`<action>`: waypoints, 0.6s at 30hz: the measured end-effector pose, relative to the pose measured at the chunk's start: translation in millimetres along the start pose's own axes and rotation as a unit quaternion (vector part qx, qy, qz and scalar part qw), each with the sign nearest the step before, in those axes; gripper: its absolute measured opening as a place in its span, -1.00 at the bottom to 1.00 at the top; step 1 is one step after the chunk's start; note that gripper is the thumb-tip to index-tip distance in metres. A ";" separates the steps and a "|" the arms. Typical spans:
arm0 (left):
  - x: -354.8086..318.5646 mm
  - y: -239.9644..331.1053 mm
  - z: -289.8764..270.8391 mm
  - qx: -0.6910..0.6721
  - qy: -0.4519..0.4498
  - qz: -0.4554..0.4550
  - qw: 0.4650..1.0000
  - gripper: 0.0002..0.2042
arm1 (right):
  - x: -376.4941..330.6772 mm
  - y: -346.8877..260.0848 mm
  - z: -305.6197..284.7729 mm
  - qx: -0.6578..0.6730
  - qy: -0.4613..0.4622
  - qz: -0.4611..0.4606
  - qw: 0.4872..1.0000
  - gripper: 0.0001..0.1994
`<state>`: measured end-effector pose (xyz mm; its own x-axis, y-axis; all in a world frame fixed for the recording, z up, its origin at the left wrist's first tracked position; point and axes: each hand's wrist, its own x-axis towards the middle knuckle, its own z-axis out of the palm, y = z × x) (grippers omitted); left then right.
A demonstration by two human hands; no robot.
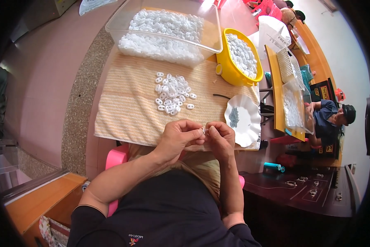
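- The left hand's [183, 133] thumb and forefinger pinch a small white piece [203, 131], probably because something so little is steadiest between fingertips.
- The right hand [221, 138] meets it, thumb and forefinger narrowed at the piece; whether they grip it or something finer, I cannot tell.
- Both hands are above the table's [212, 58] near edge, right of its middle, likely for an easy reach and a close look.
- A loose pile of white pieces [174, 92] lies mid-table, perhaps so single ones come up easily.
- A striped towel [123, 103] covers most of the table, probably to stop small things sliding.
- A wavy-rimmed white plate [248, 123] sits by the near right corner, close to the right hand; its shallow dish seems to keep the tiny grey bits [234, 117] together.
- A clear bin [214, 39] along the far edge and a yellow tub [234, 76] at the far right corner hold white pieces in bulk, presumably there to leave working room.
- Counted: two hands, one plate, one bin, one tub, one towel, one dark strip [221, 96] beside the plate.
- The pile overlaps, so only a few dozen can be judged; the grey bits and bulk pieces are beyond counting.
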<state>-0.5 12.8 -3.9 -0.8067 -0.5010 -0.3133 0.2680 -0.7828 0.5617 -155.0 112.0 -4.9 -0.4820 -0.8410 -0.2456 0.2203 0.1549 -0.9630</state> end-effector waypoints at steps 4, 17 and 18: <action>-1.4 7.6 4.2 -0.033 0.005 0.019 0.999 -0.88 | 12.6 -9.1 11.2 -0.132 0.048 -0.022 0.990 -0.87; -6.5 12.1 8.1 -0.063 -0.013 0.030 0.997 -0.88 | 51.7 -33.7 47.9 -0.501 -0.061 -0.258 0.824 -0.76; -6.5 12.1 7.7 -0.061 -0.011 0.028 0.998 -0.88 | 51.3 -35.8 48.7 -0.503 -0.068 -0.261 0.821 -0.80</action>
<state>3.9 9.5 10.8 -0.7997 -0.5377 -0.2673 0.3734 -0.7938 0.4800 -146.3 38.1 22.4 -0.1740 -0.9685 0.1781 -0.8311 0.0474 -0.5541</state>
